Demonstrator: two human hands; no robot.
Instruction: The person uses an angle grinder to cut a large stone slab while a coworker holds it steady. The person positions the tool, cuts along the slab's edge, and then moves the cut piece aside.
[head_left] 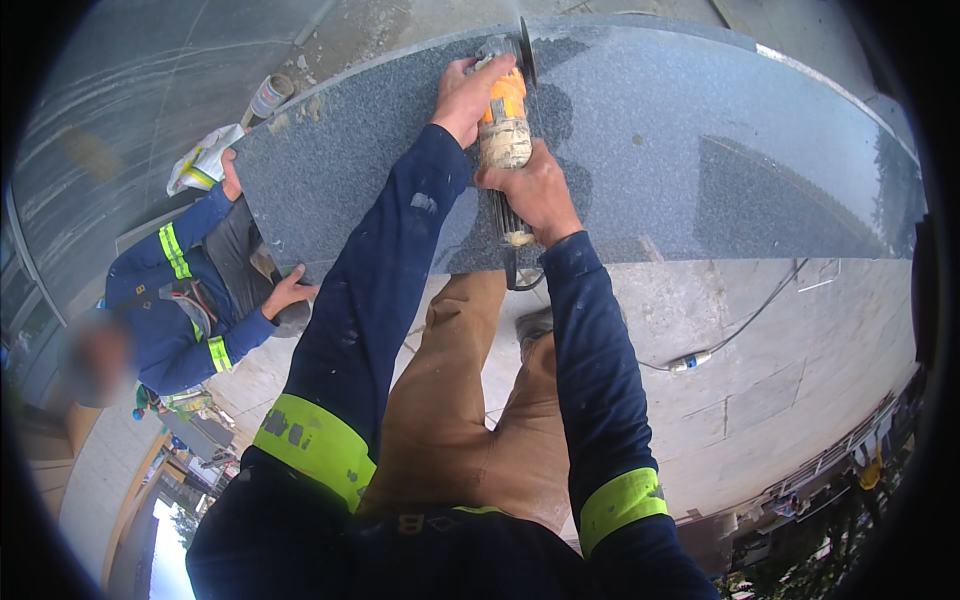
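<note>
An orange angle grinder with tan tape wrapped round its body lies lengthwise over a long grey speckled stone slab, its dark disc near the slab's far edge. My left hand grips the grinder's front part, close to the disc. My right hand is closed round its taped body nearer me. A black cable hangs from the grinder's rear over the slab's near edge.
A co-worker in dark sleeves with reflective bands holds the slab's left end with both hands. A cylindrical container and white bag sit by that end. A cable connector lies on the pale floor.
</note>
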